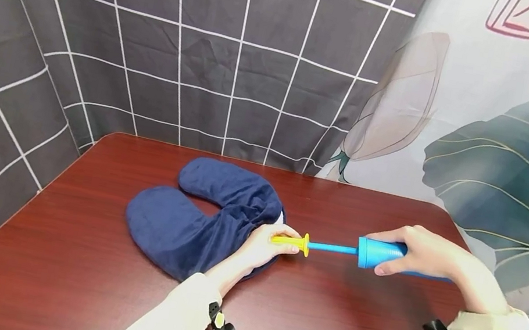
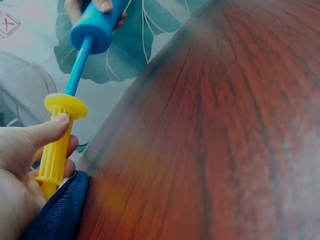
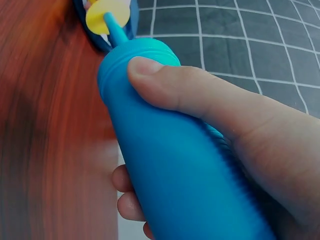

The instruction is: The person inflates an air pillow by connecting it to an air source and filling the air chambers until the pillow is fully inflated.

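Note:
A hand pump, with a blue barrel [image 1: 371, 253], a thin blue rod [image 1: 333, 248] and a yellow end piece [image 2: 56, 160], stretches between both hands above the table. My left hand [image 1: 267, 246] grips the yellow ribbed piece, thumb along it just below its round flange [image 2: 66, 105]. That hand lies at the right edge of a navy U-shaped neck pillow [image 1: 179, 227], beside its zipped opening [image 2: 62, 205], where a bit of white shows. My right hand [image 1: 416, 253] wraps round the barrel, thumb near the rod end. The rod is drawn well out of the barrel.
The reddish-brown wooden table [image 1: 89, 287] carries the pillow left of centre. Behind it hangs a dark grey curtain [image 1: 208, 61] with a white grid. To the right is a pale cloth [image 1: 466, 106] printed with large leaves.

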Motion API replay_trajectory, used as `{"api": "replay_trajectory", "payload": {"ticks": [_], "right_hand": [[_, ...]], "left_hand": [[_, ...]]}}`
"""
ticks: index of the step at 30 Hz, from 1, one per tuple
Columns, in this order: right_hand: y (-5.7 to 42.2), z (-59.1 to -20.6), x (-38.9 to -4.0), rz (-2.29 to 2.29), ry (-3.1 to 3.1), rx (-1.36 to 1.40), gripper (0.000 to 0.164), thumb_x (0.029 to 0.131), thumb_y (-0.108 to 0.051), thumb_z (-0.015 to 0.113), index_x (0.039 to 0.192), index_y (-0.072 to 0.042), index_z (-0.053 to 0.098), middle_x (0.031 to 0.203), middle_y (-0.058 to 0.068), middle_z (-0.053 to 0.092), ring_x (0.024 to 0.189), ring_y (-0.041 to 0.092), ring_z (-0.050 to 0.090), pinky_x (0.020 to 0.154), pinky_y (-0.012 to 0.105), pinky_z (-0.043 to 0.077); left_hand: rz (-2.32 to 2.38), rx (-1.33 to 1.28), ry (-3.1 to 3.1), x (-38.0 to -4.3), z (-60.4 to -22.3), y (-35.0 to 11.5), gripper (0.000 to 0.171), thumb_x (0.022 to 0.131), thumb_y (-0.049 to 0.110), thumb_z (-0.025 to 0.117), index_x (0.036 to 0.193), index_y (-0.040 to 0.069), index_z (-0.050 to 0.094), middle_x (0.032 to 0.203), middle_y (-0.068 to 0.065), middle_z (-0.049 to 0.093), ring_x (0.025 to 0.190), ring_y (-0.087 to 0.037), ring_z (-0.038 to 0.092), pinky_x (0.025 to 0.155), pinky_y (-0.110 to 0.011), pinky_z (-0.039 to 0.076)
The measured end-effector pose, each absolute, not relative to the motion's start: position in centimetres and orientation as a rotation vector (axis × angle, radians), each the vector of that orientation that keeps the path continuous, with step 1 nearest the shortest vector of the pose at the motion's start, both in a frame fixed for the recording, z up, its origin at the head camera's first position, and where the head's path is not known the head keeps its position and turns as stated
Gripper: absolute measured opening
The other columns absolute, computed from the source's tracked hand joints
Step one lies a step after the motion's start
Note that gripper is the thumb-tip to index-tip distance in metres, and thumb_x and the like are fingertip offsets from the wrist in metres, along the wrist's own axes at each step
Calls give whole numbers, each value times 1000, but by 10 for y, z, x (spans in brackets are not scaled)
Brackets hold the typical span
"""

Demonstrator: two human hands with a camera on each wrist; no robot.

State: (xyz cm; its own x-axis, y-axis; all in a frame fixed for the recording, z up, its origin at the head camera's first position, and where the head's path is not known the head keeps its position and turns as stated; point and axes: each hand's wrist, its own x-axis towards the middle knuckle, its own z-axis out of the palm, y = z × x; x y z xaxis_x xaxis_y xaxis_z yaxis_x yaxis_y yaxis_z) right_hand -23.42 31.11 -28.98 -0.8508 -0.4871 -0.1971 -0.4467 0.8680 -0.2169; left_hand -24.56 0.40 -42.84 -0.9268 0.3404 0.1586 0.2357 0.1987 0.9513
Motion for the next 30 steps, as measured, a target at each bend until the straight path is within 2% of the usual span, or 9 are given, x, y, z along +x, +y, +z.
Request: {"api": "replay_trajectory", "payload": {"ticks": [7,11,15,22,30], "right_hand": [[334,-284,-223,-247,2862,-723,69,70,-57,82,130,-25,66,103,-10,70,80,1,53,64,21,42],[346,-280,-220,-190,2892,-669,71,71,-58,81,133,-29,63,104,-11,70,79,-1,51,63,22,40],[348,-277,-220,-128,2909,-633,72,70,-62,80,133,-33,62,103,-13,69,78,0,51,62,22,39],[333,-285,-229,-248,2850,-723,67,72,-53,83,130,-23,66,103,-9,70,82,5,54,64,21,44],[311,-294,-236,-228,2819,-736,68,72,-54,82,130,-21,66,102,-5,70,83,11,56,65,26,45]], "left_hand": [[1867,599,2351,-247,-431,3,25,84,15,77,108,8,74,106,-12,75,90,-11,64,80,-16,47],[1868,594,2343,-247,-431,4,27,84,16,77,110,7,74,108,-12,74,93,-14,64,81,-16,47],[1860,567,2336,-248,-430,4,28,85,15,77,111,8,73,110,-10,74,91,-9,63,82,-15,47],[1848,580,2347,-250,-429,4,26,85,15,76,110,9,74,108,-11,74,91,-10,62,84,-18,47],[1824,580,2381,-250,-429,6,26,85,15,77,110,10,74,107,-10,75,91,-10,63,84,-19,46]]}}
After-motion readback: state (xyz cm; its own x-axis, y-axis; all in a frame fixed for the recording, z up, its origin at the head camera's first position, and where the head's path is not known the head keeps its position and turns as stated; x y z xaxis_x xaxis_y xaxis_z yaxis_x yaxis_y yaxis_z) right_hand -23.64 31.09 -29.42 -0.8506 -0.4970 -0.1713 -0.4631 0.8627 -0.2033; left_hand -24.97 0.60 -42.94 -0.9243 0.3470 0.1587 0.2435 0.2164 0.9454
